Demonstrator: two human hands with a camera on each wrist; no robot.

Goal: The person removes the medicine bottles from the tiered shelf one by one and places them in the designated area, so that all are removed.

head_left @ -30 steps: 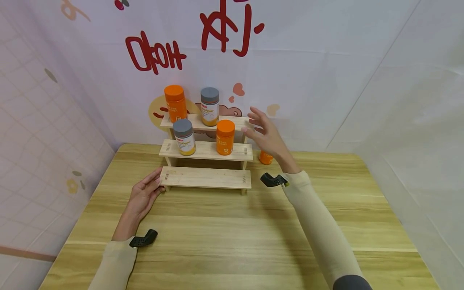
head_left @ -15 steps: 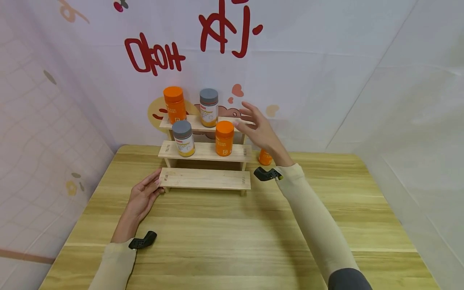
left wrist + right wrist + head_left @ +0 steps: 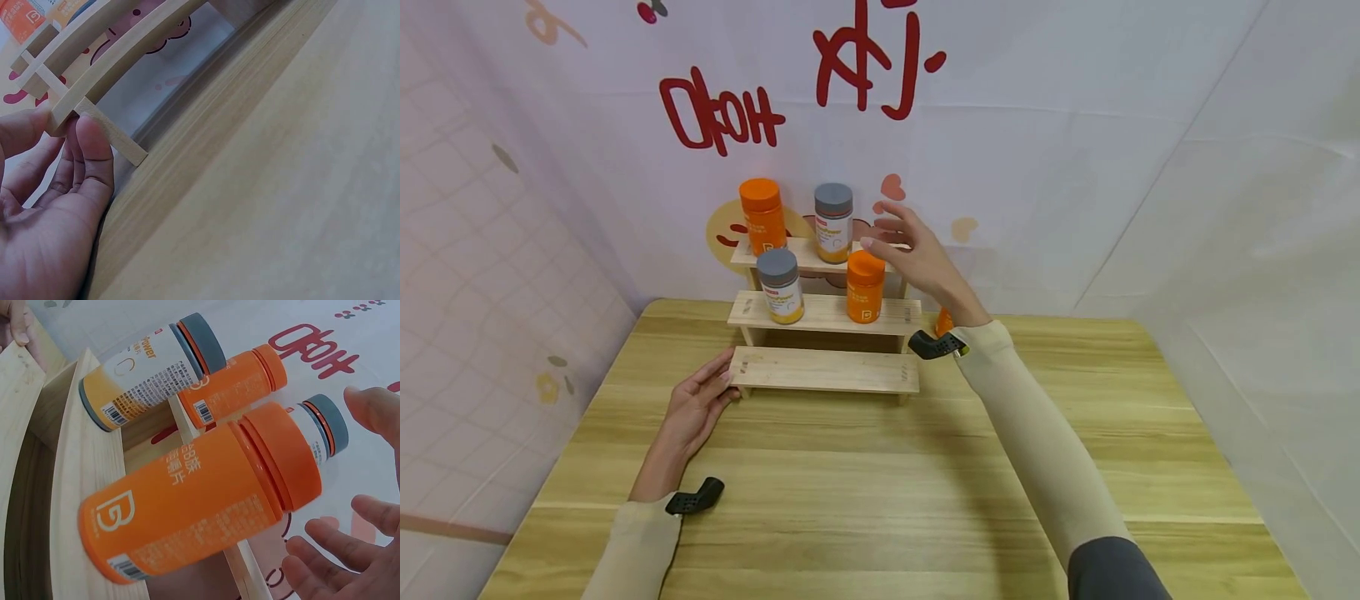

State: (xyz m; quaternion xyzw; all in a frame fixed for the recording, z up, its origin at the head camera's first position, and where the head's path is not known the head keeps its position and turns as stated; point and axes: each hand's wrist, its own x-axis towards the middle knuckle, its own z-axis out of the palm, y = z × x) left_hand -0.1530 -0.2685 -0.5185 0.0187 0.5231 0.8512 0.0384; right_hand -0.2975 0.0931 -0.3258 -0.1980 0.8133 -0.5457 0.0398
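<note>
A three-step wooden rack (image 3: pixel 824 371) stands at the back of the table. Its middle step carries an orange bottle (image 3: pixel 865 287) (image 3: pixel 194 506) and a grey-capped bottle (image 3: pixel 780 285) (image 3: pixel 147 369). The top step carries an orange bottle (image 3: pixel 763 216) and a grey-capped one (image 3: pixel 833 222). My right hand (image 3: pixel 908 254) (image 3: pixel 350 537) hovers open just above and right of the middle orange bottle, fingers spread, touching nothing. My left hand (image 3: pixel 696 406) (image 3: pixel 56 187) touches the left end of the lowest step (image 3: pixel 100 122) with straight fingertips.
Another orange bottle (image 3: pixel 943 321) stands on the table (image 3: pixel 880 483) behind my right wrist, mostly hidden. A wall banner with red lettering (image 3: pixel 722 112) rises right behind the rack. Fabric walls close in left and right. Bare wood lies in front of the rack.
My right hand has moved left and slightly forward, from right of the rack to just over the middle orange bottle. The left hand has stayed at the lowest step.
</note>
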